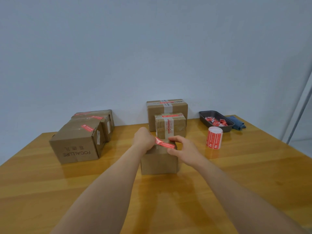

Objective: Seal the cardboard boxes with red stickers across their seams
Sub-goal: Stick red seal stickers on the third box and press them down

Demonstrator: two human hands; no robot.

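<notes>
A small cardboard box (pixel 158 162) stands on the wooden table (pixel 236 174) right in front of me. A red sticker (pixel 164 142) stretches just above its top. My left hand (pixel 142 138) pinches the sticker's left end with curled fingers. My right hand (pixel 181 147) pinches the right end between thumb and fingers. The box top is mostly hidden behind both hands.
Several boxes with red stickers sit at the left (pixel 79 141) and behind (pixel 169 124), (pixel 167 112). A sticker roll (pixel 214 140) stands to the right. A dark tray (pixel 205 117) with red scraps and a blue cloth (pixel 237 123) lie at the far right.
</notes>
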